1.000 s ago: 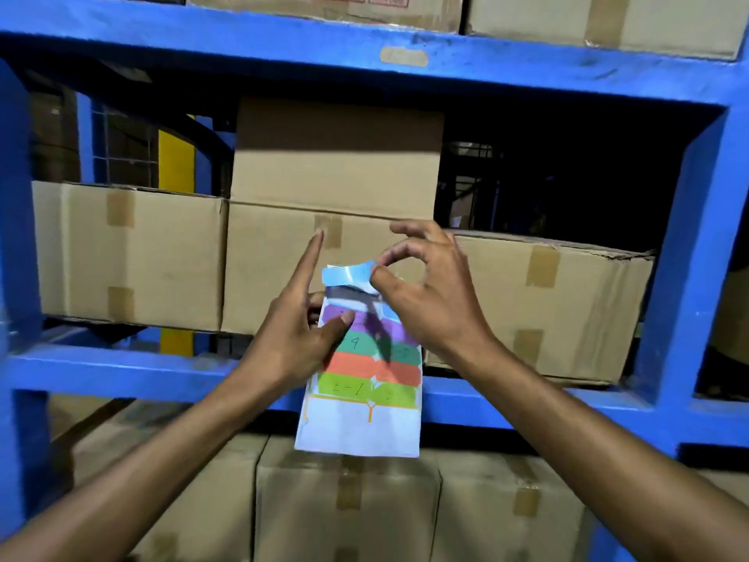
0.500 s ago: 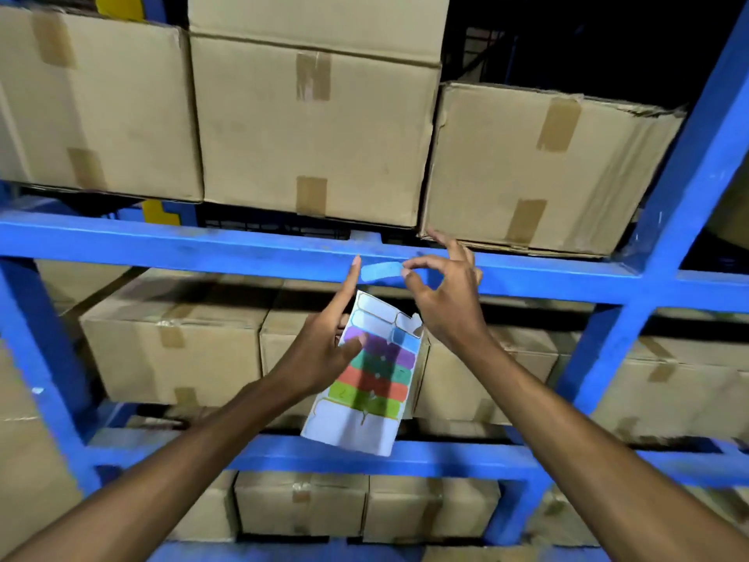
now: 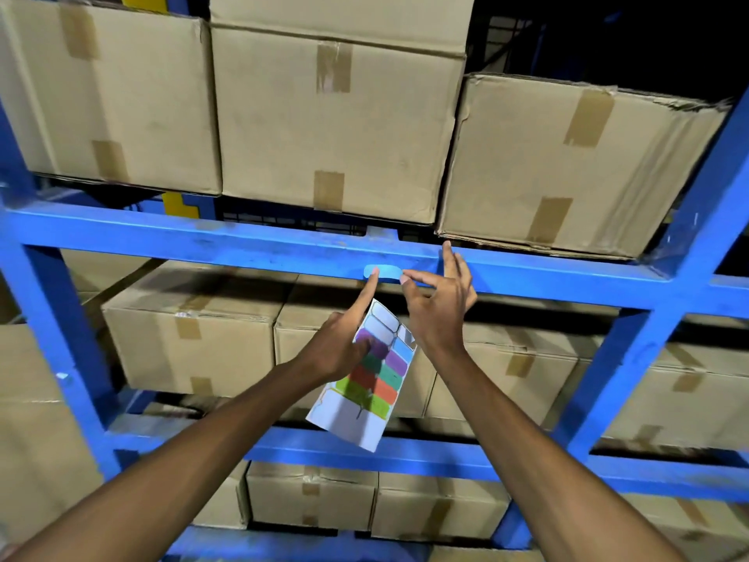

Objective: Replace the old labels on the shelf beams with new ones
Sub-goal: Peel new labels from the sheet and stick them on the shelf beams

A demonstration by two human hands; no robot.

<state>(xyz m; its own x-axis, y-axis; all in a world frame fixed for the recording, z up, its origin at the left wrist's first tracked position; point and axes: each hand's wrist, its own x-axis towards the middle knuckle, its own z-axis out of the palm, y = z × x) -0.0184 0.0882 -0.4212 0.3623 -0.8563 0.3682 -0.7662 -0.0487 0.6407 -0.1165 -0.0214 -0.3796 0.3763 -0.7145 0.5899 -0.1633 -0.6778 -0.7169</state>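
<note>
Against the front of the blue beam (image 3: 243, 243), from the head camera, you are laying a light blue label (image 3: 383, 273). To seat it well, be pressing from one end across to the other so it is sitting flat and level. Your left hand (image 3: 344, 342) is pinching the label sheet (image 3: 364, 383) under the thumb while its forefinger is pressing the label's left end. Your right hand (image 3: 439, 306) is spread loosely, gripping nothing, one fingertip apparently touching the label's right end.
</note>
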